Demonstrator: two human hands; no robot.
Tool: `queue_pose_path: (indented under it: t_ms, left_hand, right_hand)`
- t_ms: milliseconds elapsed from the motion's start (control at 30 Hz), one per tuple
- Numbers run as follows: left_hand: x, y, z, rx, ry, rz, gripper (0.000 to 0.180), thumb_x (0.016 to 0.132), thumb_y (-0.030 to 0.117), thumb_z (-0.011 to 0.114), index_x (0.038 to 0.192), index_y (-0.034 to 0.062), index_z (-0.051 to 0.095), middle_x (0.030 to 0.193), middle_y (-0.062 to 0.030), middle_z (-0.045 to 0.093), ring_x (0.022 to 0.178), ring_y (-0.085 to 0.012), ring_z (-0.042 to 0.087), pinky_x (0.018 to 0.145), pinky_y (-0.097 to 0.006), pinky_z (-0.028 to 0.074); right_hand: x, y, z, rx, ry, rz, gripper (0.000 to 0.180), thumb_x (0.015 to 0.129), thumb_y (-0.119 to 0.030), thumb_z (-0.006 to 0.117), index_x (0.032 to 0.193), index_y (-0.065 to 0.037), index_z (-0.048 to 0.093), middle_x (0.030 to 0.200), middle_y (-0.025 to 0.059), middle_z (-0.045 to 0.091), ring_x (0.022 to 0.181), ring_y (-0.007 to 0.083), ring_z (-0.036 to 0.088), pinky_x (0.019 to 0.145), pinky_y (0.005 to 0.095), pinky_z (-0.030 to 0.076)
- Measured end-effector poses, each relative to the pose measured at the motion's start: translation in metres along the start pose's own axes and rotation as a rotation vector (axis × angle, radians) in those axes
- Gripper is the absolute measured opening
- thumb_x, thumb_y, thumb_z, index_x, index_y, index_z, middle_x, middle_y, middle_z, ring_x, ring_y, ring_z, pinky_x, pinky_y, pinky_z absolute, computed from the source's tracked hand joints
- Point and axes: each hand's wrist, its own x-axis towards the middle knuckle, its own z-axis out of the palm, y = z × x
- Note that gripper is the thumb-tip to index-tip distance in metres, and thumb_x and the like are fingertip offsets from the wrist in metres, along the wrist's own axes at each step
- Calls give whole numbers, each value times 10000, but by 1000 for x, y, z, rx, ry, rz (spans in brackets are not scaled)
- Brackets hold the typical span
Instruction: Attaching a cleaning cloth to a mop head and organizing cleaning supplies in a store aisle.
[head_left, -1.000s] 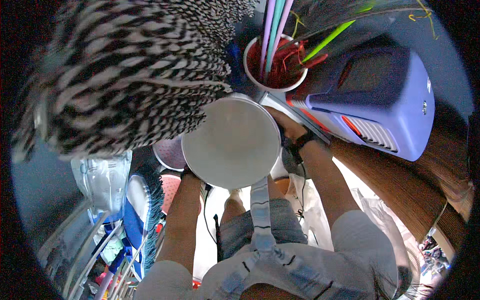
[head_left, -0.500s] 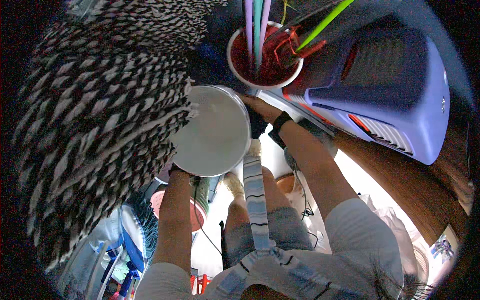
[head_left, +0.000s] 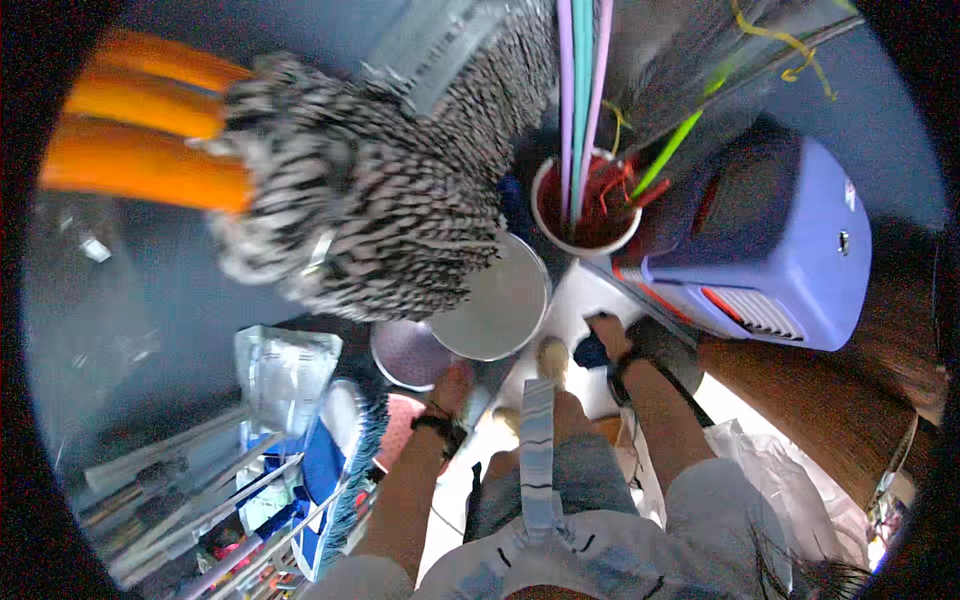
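Observation:
A round white bucket [head_left: 490,310], its pale inside facing up, stands ahead of me, its upper left rim overlapped by a shaggy black-and-white mop head [head_left: 380,200]. My left hand [head_left: 453,390] is by the rim of a smaller purple bucket [head_left: 405,355], just below the white one; its fingers are blurred. Apart from the white bucket, my right hand [head_left: 606,332] is closed on a dark blue bundle [head_left: 591,351], perhaps cloth. Both wrists wear dark bands.
A red-lined pot [head_left: 590,245] holds several coloured sticks. Right of it stands a purple-and-black box-shaped appliance [head_left: 800,260] beside a brown wooden surface [head_left: 800,400]. At left are blurred orange bars [head_left: 150,130], a clear pouch [head_left: 285,375], a blue-fringed mop [head_left: 340,470] and a pink bucket [head_left: 398,425].
Both hands have come away from the white bucket: the left back toward the purple bucket, the right back and rightward with the dark bundle. My view has shifted, showing more at left.

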Motion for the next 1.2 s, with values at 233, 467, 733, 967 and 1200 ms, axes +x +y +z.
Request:
queue_pose_path:
  t_ms: [233, 467, 733, 967, 1200]
  left_hand:
    - [-118, -19, 84, 83, -135, 503, 319, 894, 273, 399, 978, 37, 597, 1037, -131, 603, 960, -291, 573, 846, -394, 445]
    - [-165, 43, -31, -283, -52, 282, 335, 910, 265, 390, 1036, 24, 585, 1098, -160, 582, 1027, -307, 540, 898, -381, 420]
    - [-316, 99, -150, -1225, 384, -40, 293, 874, 192, 549, 1126, 43, 570, 1001, -64, 622, 922, -159, 569, 845, -285, 442]
    - [-425, 97, -182, -1183, 857, -177, 233, 857, 93, 533, 1072, 33, 597, 930, -81, 644, 850, -158, 599, 766, -277, 466]
    - [-520, 148, -256, -1006, 1020, -264, 251, 891, 78, 490, 1120, -1, 552, 1152, -95, 562, 1071, -189, 510, 926, -302, 382]
  right_hand:
    - [-101, -28, 4, -277, -88, 461, 206, 779, -284, 517, 847, -132, 638, 871, 123, 610, 788, 310, 590, 692, 451, 451]
    - [-166, -29, -44, 250, -143, 554, 232, 692, -218, 648, 790, -7, 652, 743, 167, 634, 718, 265, 622, 644, 375, 470]
    - [-191, -187, -138, 877, -30, 220, 191, 750, -157, 602, 846, 8, 610, 767, 116, 635, 712, 222, 628, 648, 309, 495]
    - [-251, -414, -295, 860, -543, -461, 168, 793, -74, 557, 931, 15, 592, 910, 116, 617, 793, 215, 629, 731, 333, 483]
    - [-350, -563, -357, 315, -327, -1506, 183, 698, -38, 623, 876, 0, 628, 919, 154, 627, 848, 276, 618, 748, 330, 483]
